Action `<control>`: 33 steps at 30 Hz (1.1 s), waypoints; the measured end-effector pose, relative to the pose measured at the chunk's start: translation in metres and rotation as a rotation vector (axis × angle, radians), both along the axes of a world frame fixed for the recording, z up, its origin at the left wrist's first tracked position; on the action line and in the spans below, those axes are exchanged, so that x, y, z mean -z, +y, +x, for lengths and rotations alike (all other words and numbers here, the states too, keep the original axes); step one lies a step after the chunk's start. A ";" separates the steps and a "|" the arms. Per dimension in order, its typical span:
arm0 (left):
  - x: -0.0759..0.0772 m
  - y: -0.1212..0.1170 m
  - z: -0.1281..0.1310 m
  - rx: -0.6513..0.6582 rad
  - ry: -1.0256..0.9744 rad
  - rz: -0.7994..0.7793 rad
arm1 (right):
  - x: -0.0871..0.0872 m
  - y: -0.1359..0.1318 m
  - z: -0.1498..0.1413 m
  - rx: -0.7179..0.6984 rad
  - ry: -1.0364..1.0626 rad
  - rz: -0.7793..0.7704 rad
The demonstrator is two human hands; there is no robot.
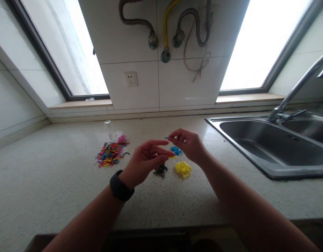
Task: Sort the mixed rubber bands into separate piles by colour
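Observation:
My right hand (187,143) pinches a small blue rubber band (166,138) between thumb and fingertips, above the counter. Close by on its left is my left hand (148,157), fingers stretched and apart, a dark band on the wrist. A sliver of yellow shows at its fingertips; whether it is touched I cannot tell. Below the hands lie small heaps of rubber bands: a blue heap (176,151), a yellow heap (182,169) and a black heap (160,170), partly covered by my left hand. Further left spreads a larger mixed-colour pile (110,154).
A clear container (110,131) and a pink item (122,138) stand behind the mixed pile. On the right, a steel sink (216,122) with a tap (295,91) is set into the speckled counter (59,182). A tiled wall with a socket (131,79) rises behind.

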State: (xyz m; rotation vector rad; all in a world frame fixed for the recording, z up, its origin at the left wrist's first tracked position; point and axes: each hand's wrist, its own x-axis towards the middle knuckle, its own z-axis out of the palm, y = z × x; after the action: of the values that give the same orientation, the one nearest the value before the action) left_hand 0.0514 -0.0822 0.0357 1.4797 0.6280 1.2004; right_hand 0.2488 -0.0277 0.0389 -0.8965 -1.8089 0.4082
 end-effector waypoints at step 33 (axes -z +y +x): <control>0.029 0.027 0.018 -0.006 0.930 0.791 | 0.015 0.022 0.008 0.052 -0.210 0.072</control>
State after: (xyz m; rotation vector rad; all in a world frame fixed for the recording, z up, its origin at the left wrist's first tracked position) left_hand 0.0693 -0.0554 0.0064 2.7571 0.7875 0.7170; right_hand 0.2567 -0.0055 0.0242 -0.9632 -1.9738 0.2211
